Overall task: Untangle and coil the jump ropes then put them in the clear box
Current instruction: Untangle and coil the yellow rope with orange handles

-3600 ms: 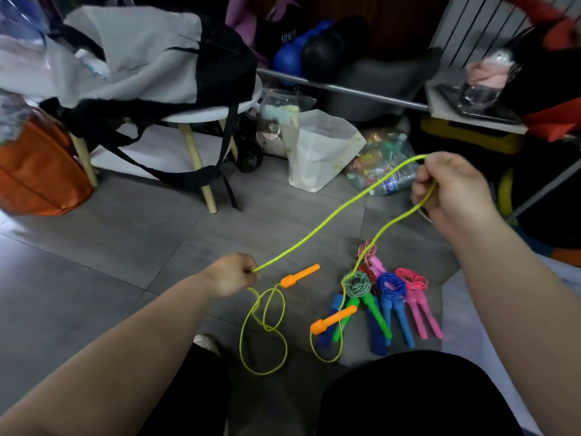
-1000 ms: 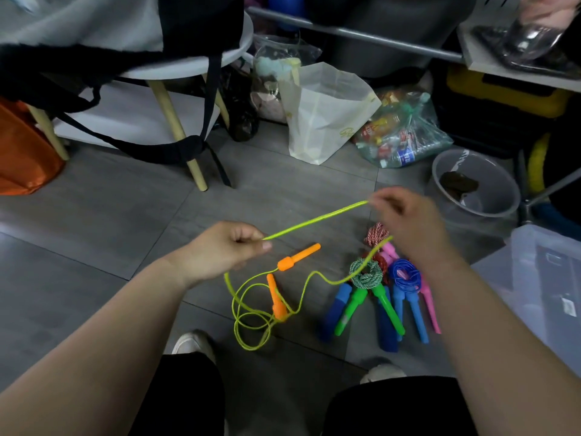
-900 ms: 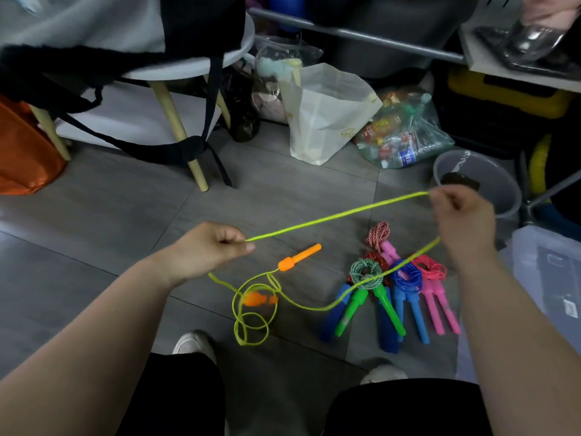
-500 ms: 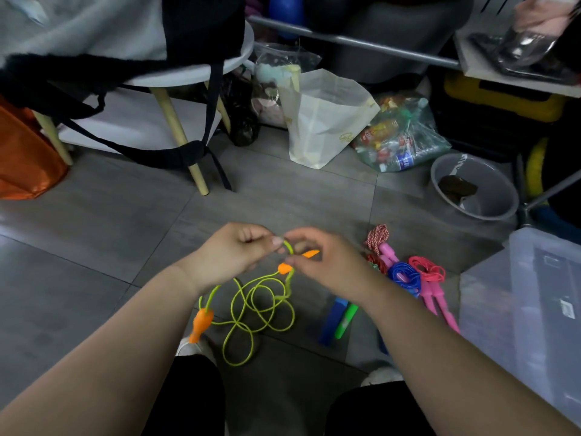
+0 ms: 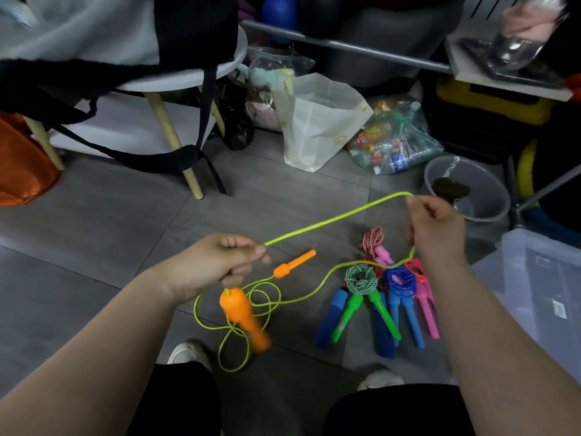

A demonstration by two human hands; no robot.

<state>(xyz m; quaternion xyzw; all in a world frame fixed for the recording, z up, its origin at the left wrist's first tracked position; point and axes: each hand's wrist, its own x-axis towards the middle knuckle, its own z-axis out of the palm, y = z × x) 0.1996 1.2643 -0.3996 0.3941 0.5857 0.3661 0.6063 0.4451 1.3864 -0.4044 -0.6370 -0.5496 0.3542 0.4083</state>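
Yellow-green thin plastic jump rope cord (image 5: 339, 218) runs taut between both hands, long axis diagonal from centre frame up to the right. Left hand (image 5: 220, 262) has a pinch grip on the cord at its lower end. Right hand (image 5: 437, 228) has a curled grip on the upper end. Slack drops from the right hand back to loose loops on the grey tiled floor (image 5: 94, 247), lower centre, nearer the left hand. One orange plastic handle (image 5: 243, 316) is blurred just under the left hand, the other orange handle (image 5: 294, 264) lies beside it.

Judgement: next coil gathers toward the left grip.

Bundle of coiled ropes with blue, green and pink handles (image 5: 377, 303) lies on the floor below the right hand. Clear plastic storage box (image 5: 540, 278) sits at the right edge, nearer the right hand.

Writing: box sticker, pale bag logo and bottle labels are all too small to read.
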